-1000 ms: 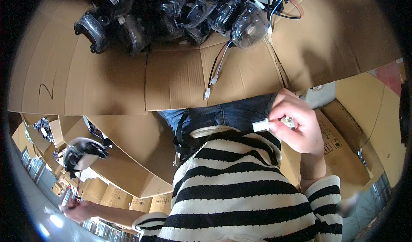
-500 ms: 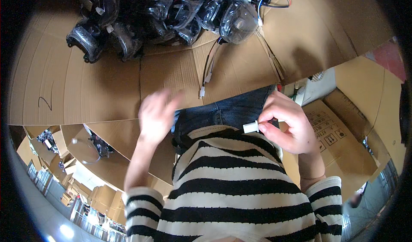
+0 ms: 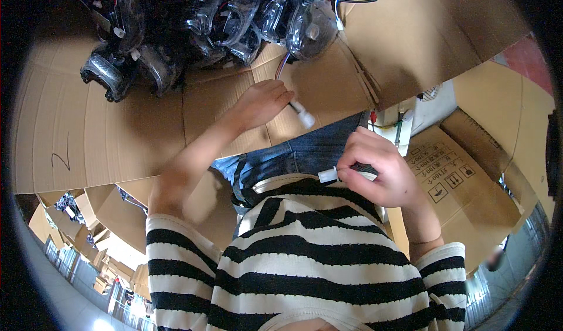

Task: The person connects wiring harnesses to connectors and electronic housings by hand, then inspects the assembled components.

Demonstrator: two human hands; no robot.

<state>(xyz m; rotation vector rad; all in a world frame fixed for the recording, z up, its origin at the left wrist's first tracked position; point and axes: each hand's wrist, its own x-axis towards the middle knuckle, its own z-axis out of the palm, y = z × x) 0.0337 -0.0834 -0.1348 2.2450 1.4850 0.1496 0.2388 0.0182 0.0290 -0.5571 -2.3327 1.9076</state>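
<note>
My left hand is closed around the wires of a lamp, with a white plug connector sticking out below its fingers. These wires run up to a clear rounded lamp housing lying on the cardboard. Over my lap, my right hand pinches another white connector between thumb and forefinger, its free end pointing left. A gap separates the two connectors. Whether the right-hand connector has a wire behind it is hidden by my fingers.
Several clear and black lamp housings are heaped at the far side of the cardboard sheet. A printed cardboard box stands to my right. More open boxes with dark parts are at lower left, beyond my left arm.
My left hand has moved up and right onto the lamp's hanging wires and closed on them. My right hand still holds its white connector, shifted slightly left.
</note>
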